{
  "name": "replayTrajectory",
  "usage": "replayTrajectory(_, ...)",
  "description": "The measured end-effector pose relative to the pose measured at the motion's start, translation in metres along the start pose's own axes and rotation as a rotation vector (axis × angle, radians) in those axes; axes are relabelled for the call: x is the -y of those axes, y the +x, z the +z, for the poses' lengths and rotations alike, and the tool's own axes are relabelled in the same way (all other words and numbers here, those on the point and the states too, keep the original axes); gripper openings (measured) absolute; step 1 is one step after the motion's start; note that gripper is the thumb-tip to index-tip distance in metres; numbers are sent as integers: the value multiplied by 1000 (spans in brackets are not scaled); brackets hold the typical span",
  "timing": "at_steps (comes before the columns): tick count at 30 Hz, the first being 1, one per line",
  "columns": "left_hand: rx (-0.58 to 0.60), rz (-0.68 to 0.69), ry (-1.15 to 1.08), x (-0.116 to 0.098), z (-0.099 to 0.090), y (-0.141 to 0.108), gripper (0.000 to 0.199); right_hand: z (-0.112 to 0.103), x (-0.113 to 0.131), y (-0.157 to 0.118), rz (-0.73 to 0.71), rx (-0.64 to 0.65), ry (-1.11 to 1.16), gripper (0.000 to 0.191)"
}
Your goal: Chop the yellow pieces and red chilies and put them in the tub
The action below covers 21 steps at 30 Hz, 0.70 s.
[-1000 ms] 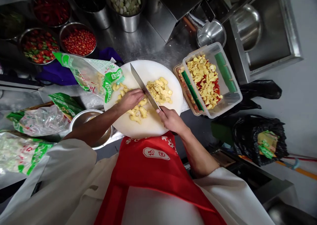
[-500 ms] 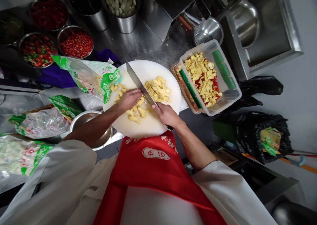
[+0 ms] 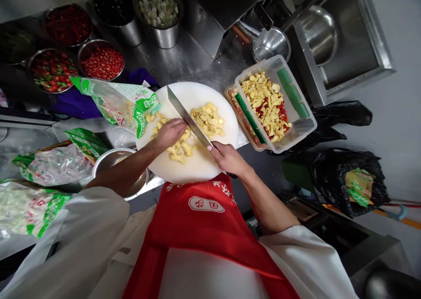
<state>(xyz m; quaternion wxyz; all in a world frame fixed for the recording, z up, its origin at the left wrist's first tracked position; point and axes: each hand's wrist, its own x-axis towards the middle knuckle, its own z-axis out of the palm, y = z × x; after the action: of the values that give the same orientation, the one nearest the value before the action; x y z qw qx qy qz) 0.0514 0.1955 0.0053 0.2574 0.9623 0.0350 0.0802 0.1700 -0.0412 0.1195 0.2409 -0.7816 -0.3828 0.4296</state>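
Observation:
My right hand (image 3: 226,159) is wrapped round the handle of a knife (image 3: 190,120), whose long blade slants across a round white cutting board (image 3: 177,88). My left hand (image 3: 170,133) is closed beside the blade, its fingertips touching the near side and holding down a piece of ginger that they mostly cover. Whole knobs of ginger (image 3: 177,156) lie below and left of the left hand. On the other side of the blade is a pile of sliced ginger (image 3: 210,120).
A clear plastic tub (image 3: 297,134) with sliced ginger over red chillies stands right of the board. An open plastic bag (image 3: 115,104) overlaps the board's left edge. A metal bowl (image 3: 108,158) is under my left forearm. Metal pots of chopped chillies (image 3: 102,60) line the back left.
My right hand has shifted slightly right and towards me with the knife handle. The left hand stays by the blade. The whole view has moved a little.

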Motion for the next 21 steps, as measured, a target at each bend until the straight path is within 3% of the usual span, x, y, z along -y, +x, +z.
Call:
replayTrajectory(5, 1, -41, -52, 0, 1, 0, 27, -11, 2, -5, 37, 66, 28, 38)
replayTrajectory(10, 6, -32, -58, 1, 2, 1, 27, -11, 4, 10, 69, 109, 98, 39)
replayTrajectory(17, 25, -8, -27, 1, -1, 2, 28, 12, -3, 55, 9, -15, 87, 41)
replayTrajectory(21, 92, 26, 19, 0, -1, 12, 26, 12, -3, 62, -18, -59, 215, 40)
